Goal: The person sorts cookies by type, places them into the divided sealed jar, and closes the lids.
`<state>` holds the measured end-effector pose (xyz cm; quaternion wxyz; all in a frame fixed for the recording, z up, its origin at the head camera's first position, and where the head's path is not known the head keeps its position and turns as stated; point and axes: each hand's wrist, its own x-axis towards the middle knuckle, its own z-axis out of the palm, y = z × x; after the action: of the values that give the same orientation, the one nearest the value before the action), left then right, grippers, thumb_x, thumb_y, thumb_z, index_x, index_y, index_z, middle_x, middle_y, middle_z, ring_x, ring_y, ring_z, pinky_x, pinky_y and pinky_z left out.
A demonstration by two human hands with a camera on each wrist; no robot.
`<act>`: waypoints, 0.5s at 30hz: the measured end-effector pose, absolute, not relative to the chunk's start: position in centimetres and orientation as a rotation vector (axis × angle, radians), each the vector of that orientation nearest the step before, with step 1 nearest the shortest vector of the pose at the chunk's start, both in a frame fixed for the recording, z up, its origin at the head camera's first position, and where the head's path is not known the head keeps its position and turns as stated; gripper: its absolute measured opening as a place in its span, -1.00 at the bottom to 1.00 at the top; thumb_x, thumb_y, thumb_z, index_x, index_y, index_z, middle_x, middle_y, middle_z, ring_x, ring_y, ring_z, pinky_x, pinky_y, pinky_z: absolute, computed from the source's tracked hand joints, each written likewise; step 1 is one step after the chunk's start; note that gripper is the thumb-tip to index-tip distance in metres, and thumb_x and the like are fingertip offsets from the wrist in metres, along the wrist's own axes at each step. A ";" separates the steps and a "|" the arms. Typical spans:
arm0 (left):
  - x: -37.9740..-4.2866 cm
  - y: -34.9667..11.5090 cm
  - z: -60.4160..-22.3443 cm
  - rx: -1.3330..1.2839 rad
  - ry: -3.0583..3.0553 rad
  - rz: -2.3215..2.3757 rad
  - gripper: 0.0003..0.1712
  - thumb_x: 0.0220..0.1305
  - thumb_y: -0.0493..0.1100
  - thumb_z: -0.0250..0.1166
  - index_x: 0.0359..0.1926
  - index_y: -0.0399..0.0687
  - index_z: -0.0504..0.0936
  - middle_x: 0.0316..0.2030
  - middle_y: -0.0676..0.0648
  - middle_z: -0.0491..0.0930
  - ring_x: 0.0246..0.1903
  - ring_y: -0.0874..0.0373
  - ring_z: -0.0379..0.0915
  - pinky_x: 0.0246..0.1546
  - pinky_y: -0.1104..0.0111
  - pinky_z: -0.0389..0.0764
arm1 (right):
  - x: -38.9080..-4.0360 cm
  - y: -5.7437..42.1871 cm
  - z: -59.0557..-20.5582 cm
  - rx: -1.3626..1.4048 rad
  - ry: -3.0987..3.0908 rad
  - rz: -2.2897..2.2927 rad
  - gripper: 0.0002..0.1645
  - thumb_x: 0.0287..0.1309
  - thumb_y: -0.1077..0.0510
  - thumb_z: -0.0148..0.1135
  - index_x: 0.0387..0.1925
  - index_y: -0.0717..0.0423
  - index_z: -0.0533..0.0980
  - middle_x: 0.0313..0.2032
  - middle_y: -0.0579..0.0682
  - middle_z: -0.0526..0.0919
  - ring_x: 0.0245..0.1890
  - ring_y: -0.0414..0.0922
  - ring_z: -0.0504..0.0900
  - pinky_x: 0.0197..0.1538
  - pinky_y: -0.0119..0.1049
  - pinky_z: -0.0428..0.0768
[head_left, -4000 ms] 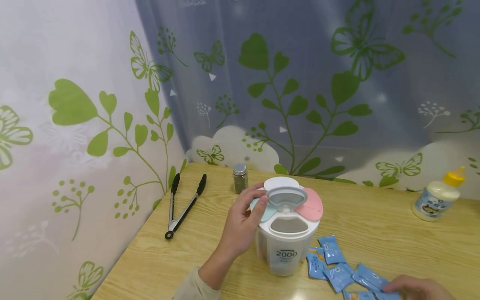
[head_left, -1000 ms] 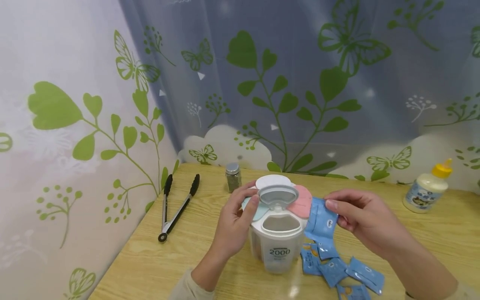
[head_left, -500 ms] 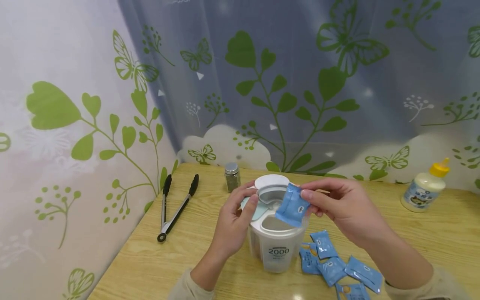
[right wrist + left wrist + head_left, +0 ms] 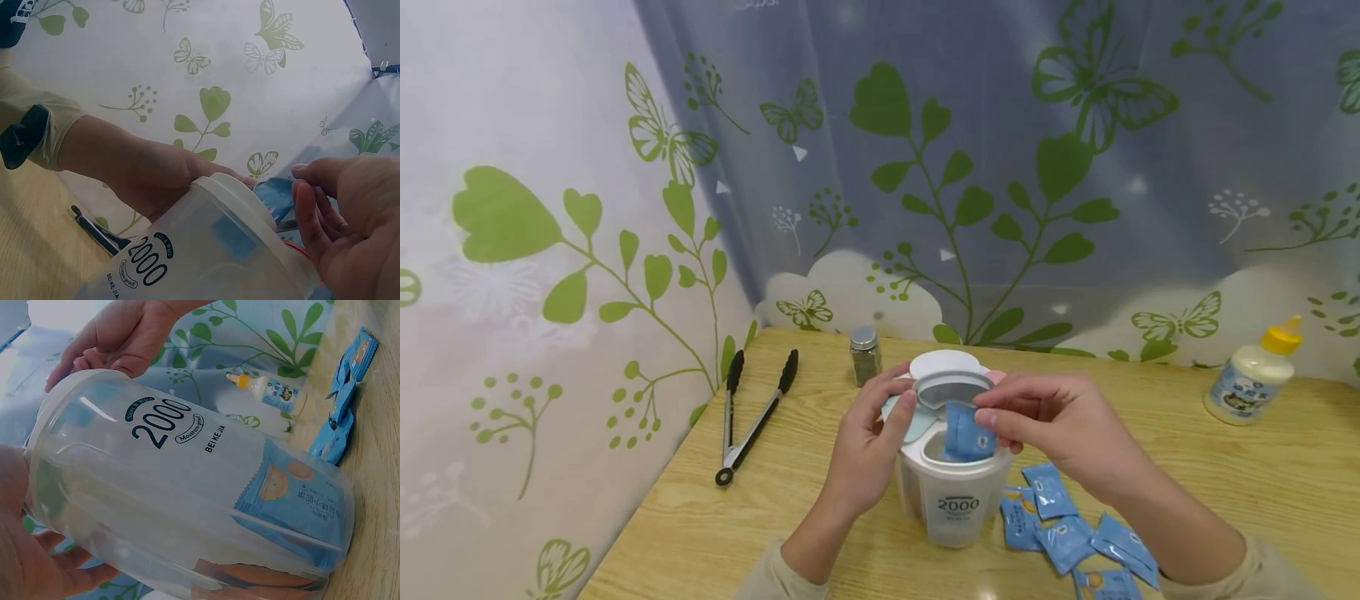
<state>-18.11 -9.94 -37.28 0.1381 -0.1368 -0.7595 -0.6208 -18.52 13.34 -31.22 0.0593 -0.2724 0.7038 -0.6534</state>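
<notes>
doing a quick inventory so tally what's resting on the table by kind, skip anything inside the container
Small shiny blue packets: 5
Clear plastic container with white lid: 1
Black-and-silver tongs: 1
Clear silver-capped jar: 1
White yellow-capped bottle: 1
Total: 9

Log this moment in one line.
left hand: holds container | right hand: pinches blue packet, lower end inside front opening | flap: raised | loose blue packets: on table, right of container
</notes>
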 end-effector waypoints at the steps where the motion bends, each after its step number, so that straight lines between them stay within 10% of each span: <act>1: -18.1 -9.9 -37.3 -0.394 -2.198 -1.796 -0.72 0.51 -0.05 0.11 0.07 0.00 0.64 0.33 0.04 0.45 0.34 0.07 0.37 0.00 0.40 0.56 | -18.5 13.4 -31.3 -0.824 2.129 -1.975 -0.85 0.22 0.31 0.33 -0.17 0.17 0.70 -0.33 -0.13 0.74 -0.48 -0.25 0.61 -0.36 -0.33 0.66; 15: -18.0 -9.9 -37.2 -0.395 -2.180 -1.824 -0.72 0.51 -0.08 0.10 0.06 -0.06 0.63 0.33 0.01 0.44 0.35 0.06 0.36 0.02 0.41 0.57 | -18.7 15.0 -32.3 -0.717 2.109 -1.982 -0.80 0.25 0.31 0.30 -0.12 0.07 0.69 -0.33 -0.15 0.73 -0.50 -0.23 0.54 -0.40 -0.31 0.58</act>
<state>-18.01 -9.93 -37.16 0.1355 -0.1363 -0.7527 -0.6297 -18.72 14.96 -32.26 0.0795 -0.2398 0.7051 -0.6626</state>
